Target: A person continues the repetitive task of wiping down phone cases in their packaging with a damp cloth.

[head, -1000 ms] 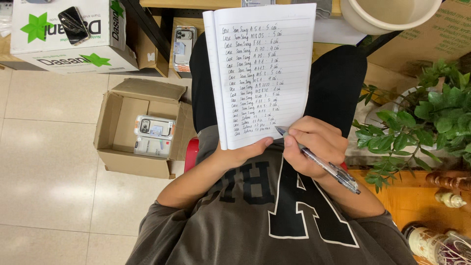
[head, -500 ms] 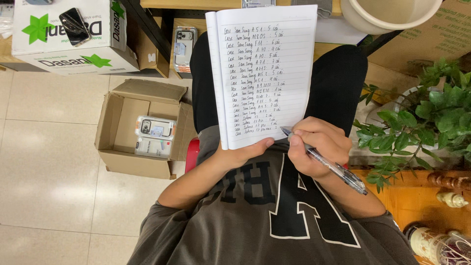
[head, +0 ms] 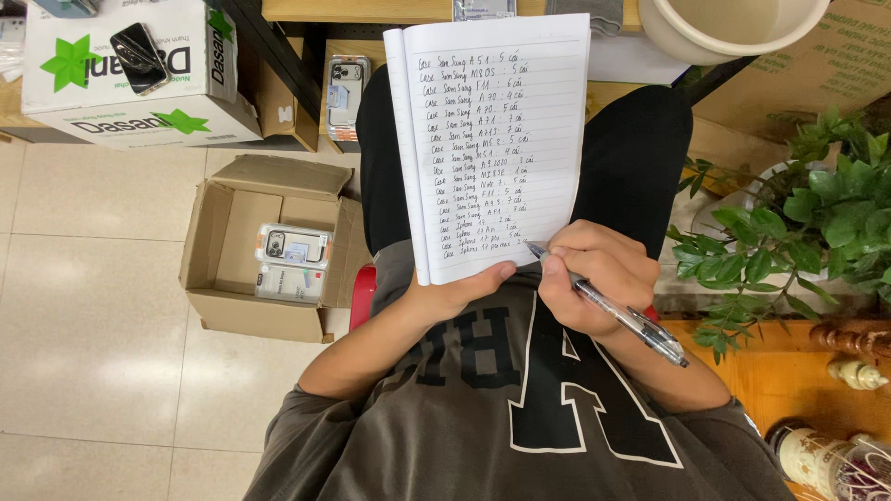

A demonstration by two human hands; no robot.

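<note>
Two bare hands work at the lower edge of a lined notebook [head: 497, 139] propped on the seated person's lap, seen from above. Nearest the camera is the grey shirt with large black letters; just beyond it, the right hand [head: 594, 283] is closed in a writing grip around a clear-barrelled pen [head: 613, 311], whose tip touches the page at the end of the lowest handwritten line, near the bottom right corner. The left hand [head: 455, 292] supports the notebook from beneath, fingers curled out of sight under the cover and the thumb pressed flat on the page's lower edge. The open page bears a column of handwritten lines running from top to bottom. Black trousers show on both sides of the notebook. On the tiled floor to the person's left stands an open cardboard box [head: 223, 278] holding packaged phone cases [head: 292, 263]. To the right, a leafy green plant [head: 798, 232] reaches over an orange surface. Farther off, a white printed carton [head: 130, 83] carries a dark phone [head: 139, 57], and a pale round tub [head: 729, 28] sits at the top edge.
</note>
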